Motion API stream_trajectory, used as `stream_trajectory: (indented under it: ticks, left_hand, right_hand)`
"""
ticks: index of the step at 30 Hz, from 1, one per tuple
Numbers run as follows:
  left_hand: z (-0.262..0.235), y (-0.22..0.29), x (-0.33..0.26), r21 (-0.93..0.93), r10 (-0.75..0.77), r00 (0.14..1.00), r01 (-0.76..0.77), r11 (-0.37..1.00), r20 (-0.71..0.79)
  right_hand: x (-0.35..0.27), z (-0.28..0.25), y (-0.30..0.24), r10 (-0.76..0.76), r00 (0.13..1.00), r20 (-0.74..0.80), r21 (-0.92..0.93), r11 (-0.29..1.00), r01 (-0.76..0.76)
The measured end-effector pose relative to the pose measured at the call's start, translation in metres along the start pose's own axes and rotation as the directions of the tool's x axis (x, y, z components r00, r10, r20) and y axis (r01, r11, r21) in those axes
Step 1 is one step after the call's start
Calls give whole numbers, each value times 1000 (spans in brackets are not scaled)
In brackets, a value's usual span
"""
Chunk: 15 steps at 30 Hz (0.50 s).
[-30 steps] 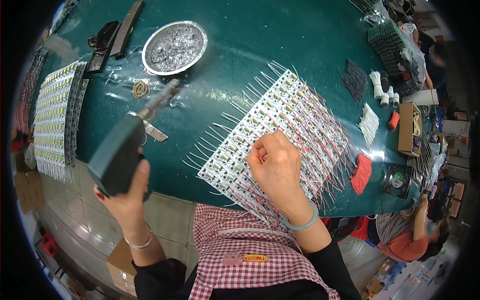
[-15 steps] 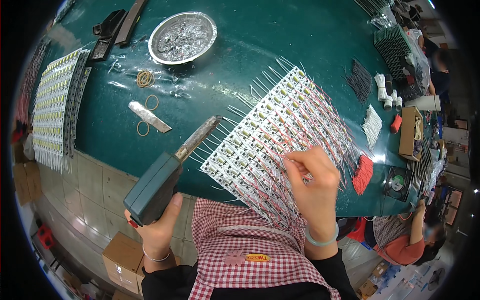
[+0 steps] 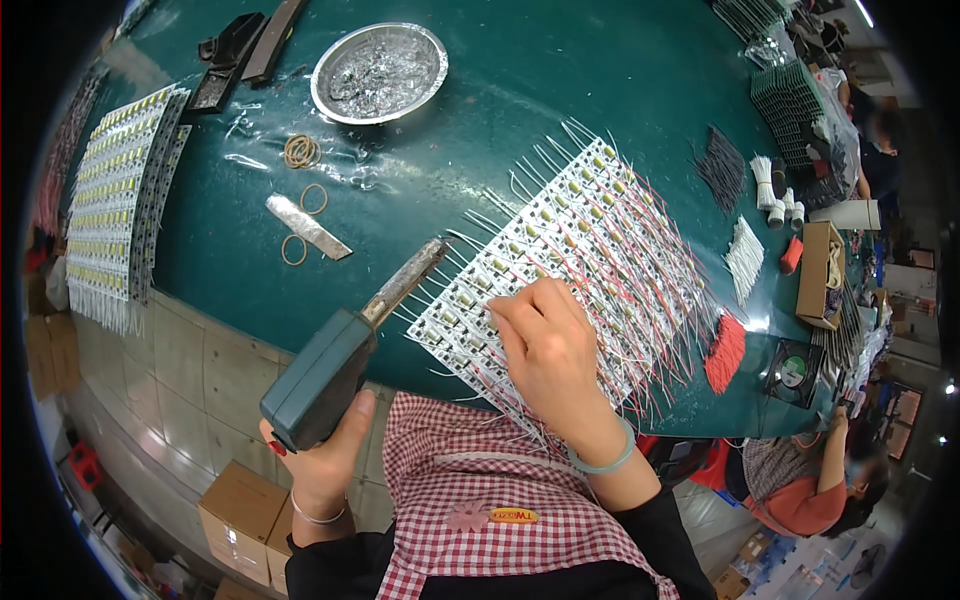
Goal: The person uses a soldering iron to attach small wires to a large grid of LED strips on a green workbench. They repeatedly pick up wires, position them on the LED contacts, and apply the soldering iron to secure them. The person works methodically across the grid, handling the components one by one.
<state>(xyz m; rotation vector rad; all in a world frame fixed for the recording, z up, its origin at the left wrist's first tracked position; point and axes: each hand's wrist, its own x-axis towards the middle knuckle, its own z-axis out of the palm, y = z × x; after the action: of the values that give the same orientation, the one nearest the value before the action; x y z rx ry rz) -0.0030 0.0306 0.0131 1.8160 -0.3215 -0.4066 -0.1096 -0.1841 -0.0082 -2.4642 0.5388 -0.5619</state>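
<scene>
My left hand [image 3: 330,460] is wrapped round the handle of a green gun-shaped tool [image 3: 318,378] with a scorched metal barrel. Its tip points up and right, by the left edge of a panel of white circuit boards [image 3: 530,238]. Yellow LED chips sit in rows on the panel, thin white wires stick out along its far left edge, and red and white wires lie across its right half. Over the panel's near left part, my right hand [image 3: 552,350] is closed in a pinch. What lies between its fingertips is too small to make out.
Left on the green table [image 3: 480,60] hangs a stack of similar panels [image 3: 120,200]. A metal basin [image 3: 380,75] of silvery scraps, rubber bands [image 3: 301,151] and a flat silvery strip [image 3: 308,226] lie beyond. Red wires [image 3: 725,353], white wires [image 3: 744,262] and black wires [image 3: 720,168] lie right.
My right hand has moved left across the panel, from the red wires to the near left rows, still pinched. The tool in my left hand has shifted slightly right.
</scene>
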Motion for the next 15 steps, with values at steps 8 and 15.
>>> stream_trajectory:
  ticks: [8, 15]
  left_hand:
    - [1, -3, 3, -10, -5, 1000, 5, 1000, -13]
    - [1, 9, 5, -61, -106, 994, 104, 993, -25]
  right_hand:
    - [1, -2, -1, 63, 998, -21, 19, 998, -63]
    - [0, 2, 1, 34, 997, -71, -62, 997, -39]
